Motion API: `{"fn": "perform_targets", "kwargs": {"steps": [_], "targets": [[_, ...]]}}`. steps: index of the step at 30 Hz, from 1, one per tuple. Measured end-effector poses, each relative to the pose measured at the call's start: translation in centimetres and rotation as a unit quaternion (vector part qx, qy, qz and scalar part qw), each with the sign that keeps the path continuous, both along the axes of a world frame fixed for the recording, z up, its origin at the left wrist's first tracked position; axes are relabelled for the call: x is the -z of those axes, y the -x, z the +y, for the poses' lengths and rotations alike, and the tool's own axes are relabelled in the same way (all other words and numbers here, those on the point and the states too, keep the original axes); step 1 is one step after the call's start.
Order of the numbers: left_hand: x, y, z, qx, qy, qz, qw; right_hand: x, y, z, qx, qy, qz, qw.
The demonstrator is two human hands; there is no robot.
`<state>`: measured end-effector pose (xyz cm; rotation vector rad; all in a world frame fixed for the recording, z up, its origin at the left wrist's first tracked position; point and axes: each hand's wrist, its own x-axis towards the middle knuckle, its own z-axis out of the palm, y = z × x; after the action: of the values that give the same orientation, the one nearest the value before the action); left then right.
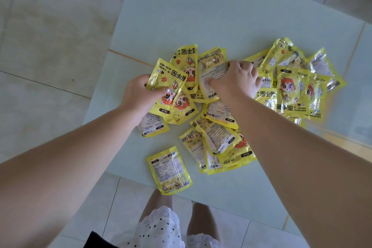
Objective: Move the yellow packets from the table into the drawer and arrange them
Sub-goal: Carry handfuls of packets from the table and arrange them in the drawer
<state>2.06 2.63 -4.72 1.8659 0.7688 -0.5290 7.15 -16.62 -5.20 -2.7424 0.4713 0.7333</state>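
Yellow packets (221,106) are all lying on the pale surface (181,16), and you are only gathering them: your left hand (138,94) is holding a small fanned bunch in a curled grip, while your right hand (237,80) is pinching another packet at the heap's middle. Around your hands most are sprawling loose, one lying apart near the front edge. No drawer is showing, so I judge nearly everything is remaining.
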Motion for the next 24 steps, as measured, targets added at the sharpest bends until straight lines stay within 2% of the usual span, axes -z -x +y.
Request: {"fn": "perform_targets", "kwargs": {"steps": [3, 7, 14, 17, 24], "targets": [[0.1, -0.1, 0.0, -0.063, 0.068, 0.020, 0.996, 0.1, 0.0, 0.3, 0.002, -0.025, -0.026, 0.999], [0.5, -0.2, 0.3, -0.116, 0.131, 0.046, 0.984, 0.3, -0.1, 0.4, 0.061, -0.075, -0.069, 0.993], [-0.7, 0.3, 1.3, -0.165, 0.275, 0.071, 0.944, -2.2, 0.4, -0.5, 0.139, -0.209, -0.128, 0.959], [-1.6, 0.7, 1.7, -0.180, 0.294, 0.071, 0.936, -3.8, 0.8, -1.2, 0.185, -0.253, -0.131, 0.941], [-2.6, 3.1, 4.3, -0.178, 0.264, 0.053, 0.947, -6.1, 0.9, -1.2, 0.234, -0.263, -0.140, 0.926]]}}
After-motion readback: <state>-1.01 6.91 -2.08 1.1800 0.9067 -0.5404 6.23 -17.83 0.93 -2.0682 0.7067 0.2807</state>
